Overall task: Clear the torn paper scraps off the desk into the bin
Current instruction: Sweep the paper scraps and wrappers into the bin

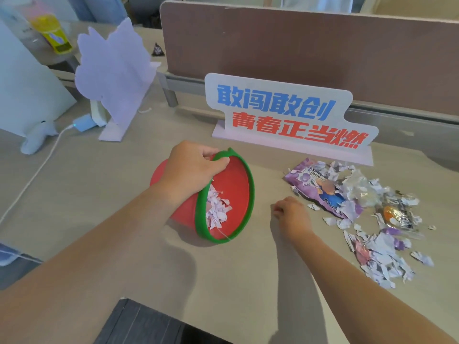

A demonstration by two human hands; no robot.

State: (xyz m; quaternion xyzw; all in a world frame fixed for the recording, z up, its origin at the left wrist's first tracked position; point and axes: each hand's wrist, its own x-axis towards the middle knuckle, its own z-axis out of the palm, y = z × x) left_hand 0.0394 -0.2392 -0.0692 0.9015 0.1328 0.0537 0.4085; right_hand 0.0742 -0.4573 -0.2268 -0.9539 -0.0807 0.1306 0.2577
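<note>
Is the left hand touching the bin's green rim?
Touching. The head view shows the left hand curled over the top of the green rim, fingers inside, tilting the red bin toward the scraps.

Lighting's bright, soft, even, looks like diffuse overhead. Your arms drop faint blurry shadows on desk. Whole frame kinda soft and smeary, mild purple cast on whites. Wide-angle bends partition edge and stretches corners. Yellow bottle top left blown out and out of focus.
</note>
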